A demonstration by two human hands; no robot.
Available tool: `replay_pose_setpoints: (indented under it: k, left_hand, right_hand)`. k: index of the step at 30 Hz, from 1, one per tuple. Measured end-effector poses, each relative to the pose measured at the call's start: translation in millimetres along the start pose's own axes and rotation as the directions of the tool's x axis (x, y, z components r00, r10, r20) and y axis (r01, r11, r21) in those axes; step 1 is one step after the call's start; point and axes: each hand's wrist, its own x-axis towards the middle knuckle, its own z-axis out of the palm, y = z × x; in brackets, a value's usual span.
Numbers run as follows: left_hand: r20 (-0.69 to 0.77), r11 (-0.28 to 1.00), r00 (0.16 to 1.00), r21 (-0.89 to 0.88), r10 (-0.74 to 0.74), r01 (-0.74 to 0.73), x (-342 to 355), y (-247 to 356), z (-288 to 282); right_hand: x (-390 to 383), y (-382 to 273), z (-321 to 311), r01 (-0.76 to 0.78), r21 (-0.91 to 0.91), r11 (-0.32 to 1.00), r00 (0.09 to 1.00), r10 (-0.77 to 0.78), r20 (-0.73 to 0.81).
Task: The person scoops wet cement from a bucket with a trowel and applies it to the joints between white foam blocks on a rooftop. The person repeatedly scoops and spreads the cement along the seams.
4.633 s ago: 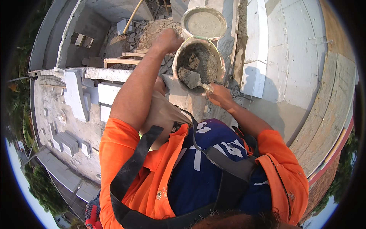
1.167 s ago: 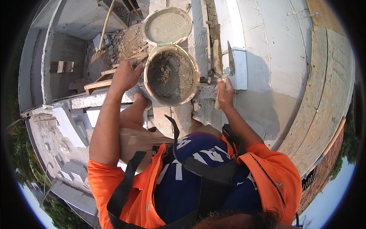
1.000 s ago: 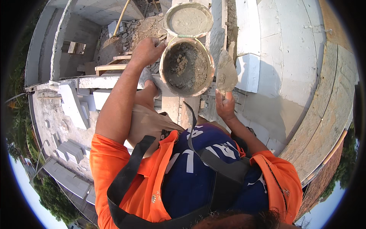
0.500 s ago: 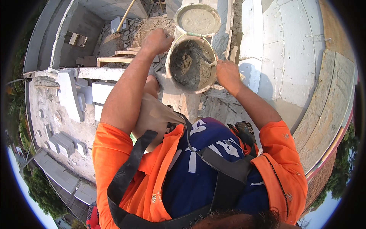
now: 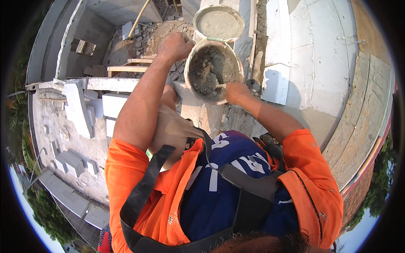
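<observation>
A bucket (image 5: pixel 195 93) of grey, lumpy mortar (image 5: pixel 203 84) stands in front of me, its handle tipped toward the far side. My right hand (image 5: pixel 237 92) is closed round the handle of a trowel (image 5: pixel 220 85), at the bucket's near right rim. The trowel's blade is down in the mortar and partly coated with it. Beside the bucket's far left rim, my left hand (image 5: pixel 175 46) is closed in a fist; whatever it grips is hidden. Just beyond stands a second bucket (image 5: pixel 241 26), filled with smooth, wet grey mix.
To the right runs a pale block wall (image 5: pixel 322 55) with wooden boards (image 5: pixel 352 111) along it. White blocks (image 5: pixel 79 107) lie on the lower surface at left. Wooden steps (image 5: pixel 128 68) and rubble (image 5: pixel 147 36) are at far left, with a long wooden handle (image 5: pixel 139 19) leaning there.
My right hand has moved left and nearer to me along the bucket's rim, carrying the trowel through the mortar. The left hand stays nearly in place, still closed.
</observation>
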Motion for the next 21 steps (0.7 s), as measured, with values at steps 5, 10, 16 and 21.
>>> replay_pose_setpoints:
  k: [5, 10, 16, 21]
  left_hand:
    - [0.000, 0.999, 0.999, -0.009, 0.040, -0.040, 5.6, 3.5, 5.2]
    - [0.006, 1.000, 1.000, 0.004, 0.030, -0.030, 9.7, 8.1, 8.3]
    - [-0.053, 0.994, 0.992, -0.017, 0.111, -0.112, 18.2, 4.8, 17.6]
    - [-0.009, 0.998, 0.999, -0.046, 0.045, -0.045, 15.2, 13.9, 8.6]
  right_hand:
    - [-14.5, -8.9, 24.6, 0.062, 0.149, 0.987, 0.991, -0.044, -0.123]
    - [-14.9, -7.8, 49.0, 0.068, 0.267, 0.961, 0.992, -0.037, -0.120]
    - [-4.4, 33.8, 93.1, 0.226, 0.452, 0.863, 0.959, -0.116, -0.258]
    - [5.6, 72.0, 155.1, 0.382, 0.719, 0.580, 0.919, -0.156, -0.363]
